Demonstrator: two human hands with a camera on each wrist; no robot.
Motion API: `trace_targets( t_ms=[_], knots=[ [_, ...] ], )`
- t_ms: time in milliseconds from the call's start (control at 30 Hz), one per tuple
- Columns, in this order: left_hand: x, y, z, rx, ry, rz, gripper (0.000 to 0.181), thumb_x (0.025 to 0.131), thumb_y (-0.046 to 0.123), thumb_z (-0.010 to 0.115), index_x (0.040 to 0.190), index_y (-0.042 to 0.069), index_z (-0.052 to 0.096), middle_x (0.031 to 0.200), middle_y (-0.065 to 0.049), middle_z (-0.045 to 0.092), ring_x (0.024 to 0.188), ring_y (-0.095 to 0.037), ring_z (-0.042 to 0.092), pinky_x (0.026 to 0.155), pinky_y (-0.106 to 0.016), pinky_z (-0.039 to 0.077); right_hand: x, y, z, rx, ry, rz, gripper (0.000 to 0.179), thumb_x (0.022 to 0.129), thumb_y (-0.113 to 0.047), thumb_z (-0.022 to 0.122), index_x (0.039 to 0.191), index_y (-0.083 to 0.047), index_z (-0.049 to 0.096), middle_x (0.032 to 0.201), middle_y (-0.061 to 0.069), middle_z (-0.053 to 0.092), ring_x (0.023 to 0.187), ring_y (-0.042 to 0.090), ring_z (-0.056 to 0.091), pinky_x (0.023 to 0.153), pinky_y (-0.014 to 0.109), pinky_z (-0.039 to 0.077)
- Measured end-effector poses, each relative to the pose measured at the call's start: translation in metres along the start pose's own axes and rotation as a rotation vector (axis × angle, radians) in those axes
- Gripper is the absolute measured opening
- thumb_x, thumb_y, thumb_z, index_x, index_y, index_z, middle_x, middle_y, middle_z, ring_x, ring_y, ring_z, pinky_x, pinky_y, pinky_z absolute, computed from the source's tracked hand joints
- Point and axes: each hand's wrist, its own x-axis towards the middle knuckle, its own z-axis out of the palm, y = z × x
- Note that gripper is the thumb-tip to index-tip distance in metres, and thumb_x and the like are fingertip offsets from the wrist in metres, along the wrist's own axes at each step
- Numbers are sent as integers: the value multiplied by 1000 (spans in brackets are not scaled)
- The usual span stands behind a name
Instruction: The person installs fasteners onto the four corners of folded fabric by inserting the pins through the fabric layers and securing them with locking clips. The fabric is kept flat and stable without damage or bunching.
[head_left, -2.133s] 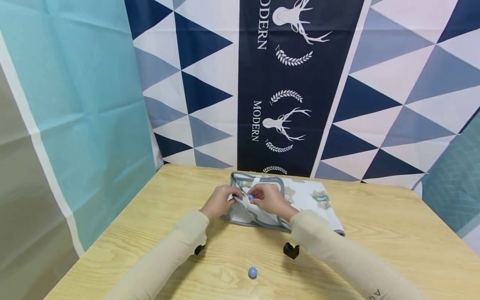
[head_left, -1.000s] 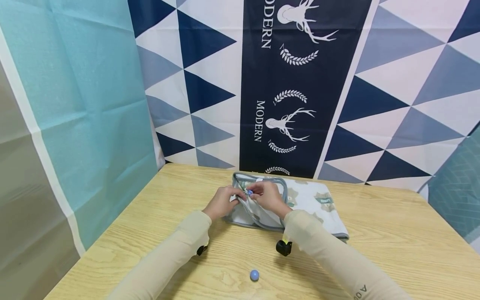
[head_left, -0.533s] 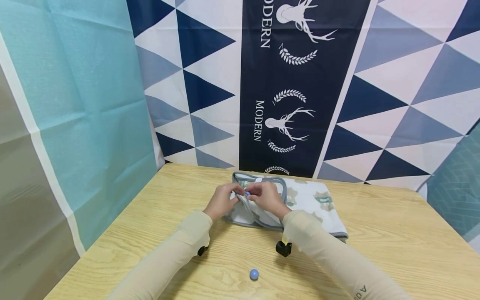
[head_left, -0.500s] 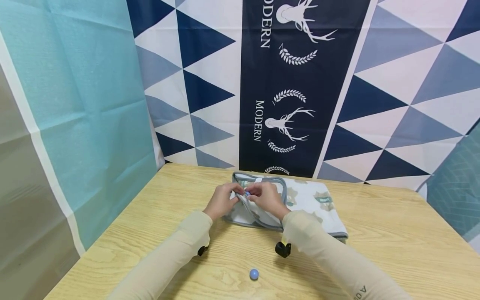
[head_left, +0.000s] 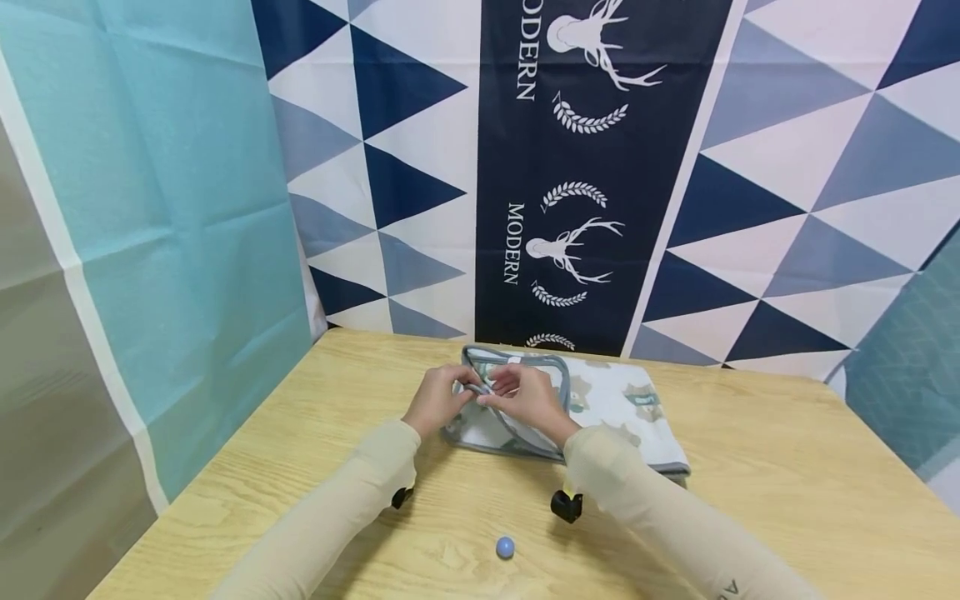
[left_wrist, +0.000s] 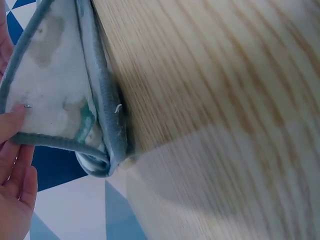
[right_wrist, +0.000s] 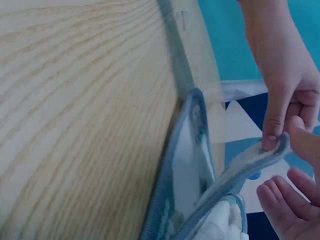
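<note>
Whereas the right hand (head_left: 527,402) pinched a blue ball (right_wrist: 255,175) half a second ago, its fingers now lie loose and apart, nothing visible in them; what appears to be that ball shows below the lifted blanket (head_left: 609,398) edge, judged released there. The left hand (head_left: 441,402) pinches that edge. Beneath both hands, the blanket is folded, white, bear-printed, grey-trimmed. A second ball (head_left: 506,547) rests on the tabletop (head_left: 300,467), nearside of both hands

A grey-edged patterned cloth (head_left: 600,396) lies folded, one corner raised.
</note>
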Motion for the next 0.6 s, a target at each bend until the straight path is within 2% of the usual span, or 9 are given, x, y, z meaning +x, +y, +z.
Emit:
trace_targets(
  t_ms=[100,200,233,300,400,467,600],
  knots=[
    [3,1,-5,-18,-6,-21,11,82,0,71,89,8,72,89,-5,75,83,-16,65,76,-38,54,5,-1,0,-30,-35,-31,21,76,-12,80,92,-1,72,80,12,73,70,15,68,62,19,54],
    [3,1,-12,-24,-11,-29,20,84,3,70,104,6,70,101,-8,74,93,-20,67,85,-40,54,10,-2,-2,-60,-29,-36,10,78,-8,78,85,-3,73,76,11,73,64,11,66,57,17,52],
    [2,1,-15,-28,-17,-38,26,85,3,70,110,5,68,106,-10,73,100,-23,67,90,-44,53,11,-3,-3,-67,-30,-35,9,78,-7,77,84,-2,73,76,12,74,64,11,66,56,17,51],
    [-4,0,-22,-28,-31,-59,35,86,3,69,120,5,63,114,-12,71,108,-26,66,97,-46,51,12,-4,-5,-70,-34,-22,8,78,-6,77,83,-2,73,77,12,74,63,11,66,56,16,51],
    [-18,-3,-36,7,-80,-85,39,85,3,68,124,6,62,121,-12,68,112,-28,63,98,-45,50,12,-5,-10,-88,-50,-14,8,78,-6,77,83,-2,73,78,12,74,64,11,66,58,16,51],
    [-28,-6,-49,57,-176,-67,37,85,2,69,122,5,63,123,-13,66,113,-30,62,97,-45,51,13,-5,-15,-100,-52,-12,9,79,-7,76,85,-2,73,79,12,74,66,12,66,59,18,52],
    [-42,-12,-73,170,-485,25,36,86,-1,66,121,2,61,124,-15,63,113,-34,60,96,-45,51,19,3,-32,-154,1,-14,11,80,-9,75,88,-2,74,82,13,75,70,19,69,63,24,55]
  ],
)
